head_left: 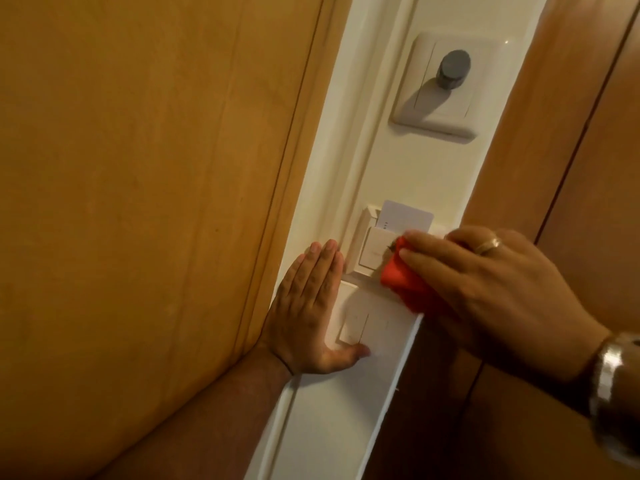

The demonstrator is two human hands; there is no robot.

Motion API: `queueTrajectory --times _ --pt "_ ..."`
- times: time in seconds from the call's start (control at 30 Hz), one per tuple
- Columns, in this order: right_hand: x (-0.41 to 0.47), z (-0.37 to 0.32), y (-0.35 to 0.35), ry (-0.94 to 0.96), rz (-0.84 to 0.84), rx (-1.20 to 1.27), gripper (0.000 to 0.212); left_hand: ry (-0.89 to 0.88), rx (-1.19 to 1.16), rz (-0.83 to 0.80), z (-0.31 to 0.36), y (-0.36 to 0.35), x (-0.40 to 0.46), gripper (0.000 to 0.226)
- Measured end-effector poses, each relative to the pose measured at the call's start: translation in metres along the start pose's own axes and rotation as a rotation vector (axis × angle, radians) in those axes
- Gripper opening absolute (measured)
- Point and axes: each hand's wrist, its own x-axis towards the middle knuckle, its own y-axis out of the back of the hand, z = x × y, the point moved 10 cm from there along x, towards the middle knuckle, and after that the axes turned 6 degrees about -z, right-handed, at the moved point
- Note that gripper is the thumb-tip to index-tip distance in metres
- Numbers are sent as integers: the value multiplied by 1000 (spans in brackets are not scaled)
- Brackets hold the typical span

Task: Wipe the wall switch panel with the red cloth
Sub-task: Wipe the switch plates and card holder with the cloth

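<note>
Narrow white wall strip (401, 174); right hand (485, 289) presses red cloth (401, 278) on switch panel (372, 252).

Occlusions and cut-offs, head view

The right hand (491, 292) covers most of the red cloth (405, 282); only a bunched corner shows. Cloth and hand hide the right part of the card-slot panel (370, 251), and the key card (408, 214) is sunk partly in its slot. The left hand (308, 313) overlaps the lower switch plate (360, 323). The right wrist's bracelet (613, 382) runs off the edge, blurred.
</note>
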Motion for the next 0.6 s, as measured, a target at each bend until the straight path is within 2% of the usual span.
queueTrajectory --times 0.07,0.23,0.4,0.53,0.6 --pt "1 1 1 -37 16 -4 76 3 11 -16 0 0 0 118" --pt "-17 -11 -7 56 -1 26 73 2 0 -20 -2 -3 2 117" --pt "-14 10 -4 -97 56 111 73 -7 -10 -12 -1 -2 1 114" --pt "-30 -13 -18 16 60 157 64 -5 -18 -14 -1 -1 1 113" --pt "-28 5 -16 -32 71 201 64 -7 -9 -19 -1 -1 1 113"
